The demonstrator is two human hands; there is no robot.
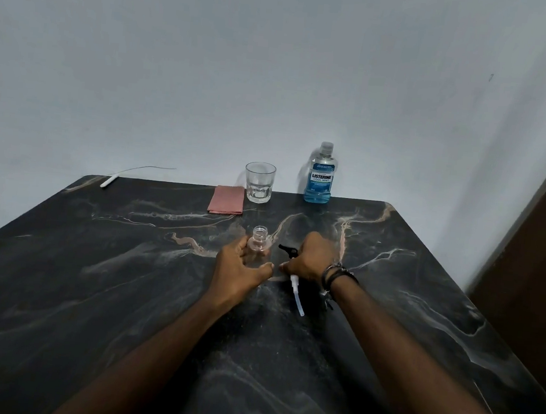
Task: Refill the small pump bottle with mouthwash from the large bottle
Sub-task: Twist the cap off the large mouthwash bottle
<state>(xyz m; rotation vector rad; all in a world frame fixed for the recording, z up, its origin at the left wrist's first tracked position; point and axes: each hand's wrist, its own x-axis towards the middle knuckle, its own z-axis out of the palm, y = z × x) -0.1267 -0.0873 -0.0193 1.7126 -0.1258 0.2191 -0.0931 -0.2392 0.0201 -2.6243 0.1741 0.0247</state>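
Clear plastic, empty as far as can be seen: the pump bottle [259, 246] stands upright at mid-frame on the counter [92, 273], neck open, with the left hand [242, 270] curled round its lower body, thumb toward the viewer. The right hand [310, 258] sits just beside it, fingers closed on the removed pump [292, 268]; the black nozzle shows above the fist and the white stem and dip tube trail toward the lower frame, tube end at or near the counter surface (contact not resolvable). Hands near each other, thumbs almost meeting, not touching. Mouthwash [320, 174] stands capped at the upper centre-right, against the wall and well apart from both hands; about a third full of blue liquid. Glass [259, 182] and pink cloth [226, 199] are at the upper centre. Judgement: step in hand is parting with the pump so the right hand is free for the big bottle. To do it well: lay the pump down on its side to the right, away from the pouring path and with the tube kept off anything dirty; keep the left hand steadying the light bottle, since it would tip easily. The neck is narrow, so the pour calls for a slow tilt with the lip brought close over the opening. The cloth is within reach for drips.
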